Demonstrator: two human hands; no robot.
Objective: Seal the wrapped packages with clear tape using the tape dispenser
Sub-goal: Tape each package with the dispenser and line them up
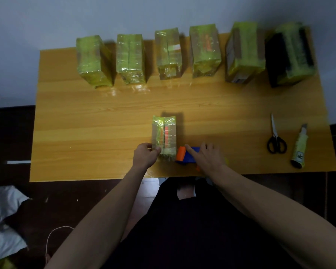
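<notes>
Seven wrapped packages showed in the head view: six stood in a row along the far edge of the table, from ten o'clock across to two, and the seventh package lay just above the frame's centre, close to you. Your left hand pinched its near left corner, thumb and fingers clamped on the wrap. Your right hand lay over the blue and orange dispenser, forefinger stretched along its top, the other fingers curled around the body; the dispenser sat just right of the package, touching or nearly so.

By my judgement you were about to lay a strip. To do it well you needed to keep the left hand pinning the package so it could not slide, set the dispenser's front edge on the near end, then pull in one steady stroke along the seam toward twelve o'clock and press as you went. The wrap looked glossy and slack, so wrinkles seemed likely.

The table was pale wood grain with a light sheen. Scissors and a utility knife lay at three o'clock, well apart from your work. A plain grey wall stood behind; dark floor, pale bags and a cord sat at eight o'clock.
</notes>
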